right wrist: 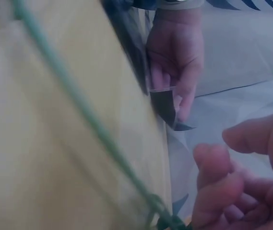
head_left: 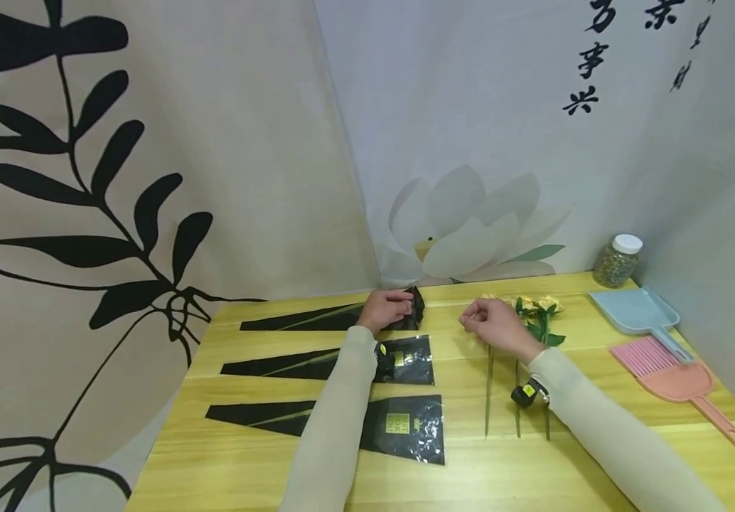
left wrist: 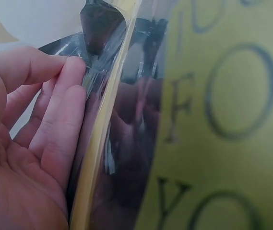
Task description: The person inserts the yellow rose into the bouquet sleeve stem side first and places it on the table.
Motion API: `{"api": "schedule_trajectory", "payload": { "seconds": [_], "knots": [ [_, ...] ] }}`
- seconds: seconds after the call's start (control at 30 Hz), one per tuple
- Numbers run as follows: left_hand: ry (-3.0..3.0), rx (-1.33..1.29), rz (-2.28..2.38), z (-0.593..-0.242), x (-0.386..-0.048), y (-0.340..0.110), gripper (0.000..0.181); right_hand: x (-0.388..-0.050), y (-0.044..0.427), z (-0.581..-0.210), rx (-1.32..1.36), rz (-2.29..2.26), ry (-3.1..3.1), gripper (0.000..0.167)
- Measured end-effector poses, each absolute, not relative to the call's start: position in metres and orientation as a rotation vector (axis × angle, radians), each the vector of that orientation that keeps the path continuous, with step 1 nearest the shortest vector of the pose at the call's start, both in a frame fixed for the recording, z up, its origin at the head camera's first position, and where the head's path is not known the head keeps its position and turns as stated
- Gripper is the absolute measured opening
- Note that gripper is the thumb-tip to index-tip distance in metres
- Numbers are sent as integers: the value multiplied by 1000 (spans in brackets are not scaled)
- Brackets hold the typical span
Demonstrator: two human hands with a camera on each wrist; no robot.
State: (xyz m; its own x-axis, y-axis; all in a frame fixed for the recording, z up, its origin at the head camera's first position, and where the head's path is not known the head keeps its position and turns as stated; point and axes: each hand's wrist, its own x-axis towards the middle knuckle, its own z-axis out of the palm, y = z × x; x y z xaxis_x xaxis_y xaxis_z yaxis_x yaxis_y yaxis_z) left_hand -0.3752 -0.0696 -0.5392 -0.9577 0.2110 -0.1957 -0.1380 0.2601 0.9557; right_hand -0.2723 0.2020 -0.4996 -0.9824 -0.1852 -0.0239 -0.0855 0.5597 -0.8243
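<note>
My left hand [head_left: 385, 310] pinches the wide-end edge of the farthest black plastic flower sleeve [head_left: 303, 319], whose mouth stands up off the table. In the left wrist view, thumb and forefinger meet on its clear film. Two more tapered sleeves lie flat nearer me: the middle sleeve [head_left: 415, 359] and the front sleeve [head_left: 428, 430], with gold lettering panels. Over the yellow roses [head_left: 549, 304] hovers my right hand [head_left: 498, 328], fingers loosely bent and holding nothing; thumb and forefinger are apart in the right wrist view. A green stem [right wrist: 86, 108] runs beside it. The hand partly hides the blooms.
At the right lie a blue dustpan [head_left: 636, 311] and a pink dustpan [head_left: 681, 382] with a pink brush [head_left: 645, 355]. A white-lidded jar [head_left: 617, 263] stands in the back right corner. Printed cloth [head_left: 265, 178] hangs behind the wooden table [head_left: 470, 476].
</note>
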Motion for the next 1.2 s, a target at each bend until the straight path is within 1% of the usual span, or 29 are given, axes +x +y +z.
{"api": "schedule_trajectory", "payload": {
  "seconds": [0.13, 0.43, 0.7, 1.03, 1.2],
  "knots": [
    [2260, 59, 1737, -540, -375, -70, 21, -263, 210, -506, -241, -1412, 2668, 22],
    [2260, 93, 1730, -534, -374, -68, 23, -241, 229, -508, -220, -1374, 2643, 31],
    [2263, 90, 1718, -535, -377, -70, 23, -230, 240, -512, -176, -1364, 2587, 39],
    [2287, 91, 1718, -535, -375, -71, 22, -222, 233, -512, -113, -1339, 2527, 48],
    [2284, 85, 1714, -540, -377, -70, 21, -220, 226, -518, -75, -1344, 2505, 60]
  ]
}}
